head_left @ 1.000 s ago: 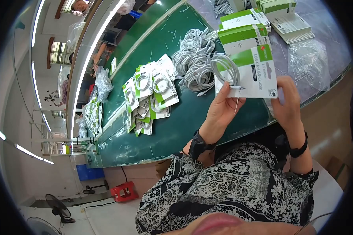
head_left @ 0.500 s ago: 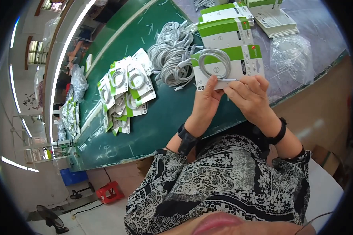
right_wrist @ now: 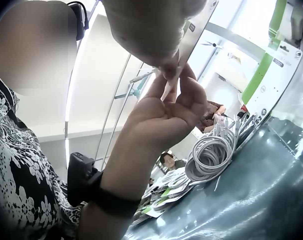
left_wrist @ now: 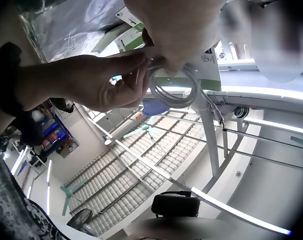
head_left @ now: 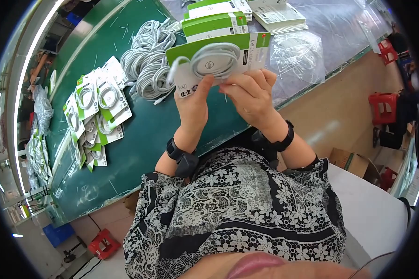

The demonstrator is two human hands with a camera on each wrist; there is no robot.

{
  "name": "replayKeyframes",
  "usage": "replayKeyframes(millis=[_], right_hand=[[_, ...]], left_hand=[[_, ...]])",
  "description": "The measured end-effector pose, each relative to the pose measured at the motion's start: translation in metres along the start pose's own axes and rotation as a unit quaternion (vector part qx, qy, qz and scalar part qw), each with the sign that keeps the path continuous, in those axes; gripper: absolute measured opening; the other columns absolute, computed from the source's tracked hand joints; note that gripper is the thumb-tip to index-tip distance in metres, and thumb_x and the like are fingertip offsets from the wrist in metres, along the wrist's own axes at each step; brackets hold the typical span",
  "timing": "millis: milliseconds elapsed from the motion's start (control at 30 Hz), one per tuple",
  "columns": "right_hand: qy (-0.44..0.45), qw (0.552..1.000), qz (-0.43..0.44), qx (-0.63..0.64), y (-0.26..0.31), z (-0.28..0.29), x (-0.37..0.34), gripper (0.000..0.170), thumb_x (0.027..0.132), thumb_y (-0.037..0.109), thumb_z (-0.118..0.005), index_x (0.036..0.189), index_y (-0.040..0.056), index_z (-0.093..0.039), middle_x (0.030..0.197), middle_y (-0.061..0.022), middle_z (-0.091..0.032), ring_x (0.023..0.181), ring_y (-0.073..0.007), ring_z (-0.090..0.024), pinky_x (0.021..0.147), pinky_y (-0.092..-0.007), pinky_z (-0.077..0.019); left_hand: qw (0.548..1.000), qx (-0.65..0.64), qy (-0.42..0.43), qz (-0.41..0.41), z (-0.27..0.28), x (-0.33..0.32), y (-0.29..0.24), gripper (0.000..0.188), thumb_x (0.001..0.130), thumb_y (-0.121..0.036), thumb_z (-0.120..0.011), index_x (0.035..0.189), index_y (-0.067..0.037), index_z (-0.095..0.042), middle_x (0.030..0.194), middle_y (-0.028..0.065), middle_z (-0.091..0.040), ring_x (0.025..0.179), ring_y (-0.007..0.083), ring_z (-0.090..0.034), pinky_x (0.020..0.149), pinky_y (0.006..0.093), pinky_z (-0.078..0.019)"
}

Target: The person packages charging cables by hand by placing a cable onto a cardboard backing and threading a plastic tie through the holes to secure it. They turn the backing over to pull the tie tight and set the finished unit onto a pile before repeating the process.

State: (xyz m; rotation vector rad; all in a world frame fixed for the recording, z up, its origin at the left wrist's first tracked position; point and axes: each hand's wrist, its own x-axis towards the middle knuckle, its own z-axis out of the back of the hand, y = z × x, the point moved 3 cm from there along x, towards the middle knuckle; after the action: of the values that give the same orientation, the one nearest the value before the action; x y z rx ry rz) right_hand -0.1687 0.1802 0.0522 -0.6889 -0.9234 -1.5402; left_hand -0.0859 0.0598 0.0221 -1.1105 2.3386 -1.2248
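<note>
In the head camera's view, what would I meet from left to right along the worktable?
Pile of green-and-white cardboard packs with grey cables → heap of loose grey cables → raised green-and-white card with a coiled grey cable → clear plastic bag of thin white strips.

Your clothing [head_left: 246,209], lower centre, is black with white flowers and lace patterns; your card [head_left: 250,51] is white and green, its cable [head_left: 216,48] pale grey, the tabletop [head_left: 139,153] at left deep green.
</note>
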Motion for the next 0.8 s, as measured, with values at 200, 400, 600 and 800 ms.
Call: replayKeyframes(millis=[200, 400, 600, 800], right_hand=[[-0.008, 1.000, -0.001, 0.006, 0.006, 0.006, 0.013, 0.024, 0.061, 0.006, -0.074, 0.082, 0.0158, -0.065, 0.102, 0.0023, -0.063, 0.084, -0.0145, -0.057, 0.079, -0.0309, -0.0335], [-0.009, 0.999, -0.019, 0.042, 0.001, 0.000, 0.015, 0.021, 0.065, 0.003, -0.072, 0.082, 0.0092, -0.061, 0.103, -0.0040, -0.063, 0.086, -0.0219, -0.058, 0.079, -0.0345, -0.0378], [-0.011, 0.998, -0.017, 0.062, 0.000, 0.000, 0.010, 0.018, 0.068, 0.004, -0.071, 0.081, 0.0051, -0.059, 0.102, -0.0078, -0.063, 0.087, -0.0275, -0.058, 0.081, -0.0385, -0.0413], [-0.028, 0.997, -0.001, 0.070, 0.004, 0.011, 0.010, 0.023, 0.070, 0.005, -0.067, 0.092, 0.0053, -0.062, 0.104, -0.0098, -0.061, 0.096, -0.0298, -0.058, 0.090, -0.0424, -0.0426]], left_hand=[[0.992, 0.094, 0.021, -0.076, -0.006, 0.001, -0.012, 0.033, 0.083, 0.000, -0.068, 0.114, 0.000, -0.057, 0.103, 0.0052, -0.062, 0.091, 0.0114, -0.059, 0.078, 0.0253, -0.0491], [0.999, 0.018, -0.004, -0.028, -0.008, 0.003, -0.010, 0.033, 0.083, 0.002, -0.068, 0.114, 0.001, -0.056, 0.100, 0.0042, -0.063, 0.085, 0.0105, -0.059, 0.074, 0.0244, -0.0494], [0.998, 0.059, -0.032, -0.021, -0.003, -0.005, -0.005, 0.027, 0.081, 0.003, -0.068, 0.107, 0.001, -0.060, 0.102, 0.0080, -0.063, 0.086, 0.0154, -0.062, 0.072, 0.0267, -0.0519], [0.821, 0.347, 0.191, -0.411, -0.023, -0.012, -0.040, 0.029, 0.074, 0.000, -0.073, 0.102, 0.001, -0.064, 0.104, 0.0156, -0.063, 0.094, 0.0249, -0.064, 0.076, 0.0292, -0.0542]])
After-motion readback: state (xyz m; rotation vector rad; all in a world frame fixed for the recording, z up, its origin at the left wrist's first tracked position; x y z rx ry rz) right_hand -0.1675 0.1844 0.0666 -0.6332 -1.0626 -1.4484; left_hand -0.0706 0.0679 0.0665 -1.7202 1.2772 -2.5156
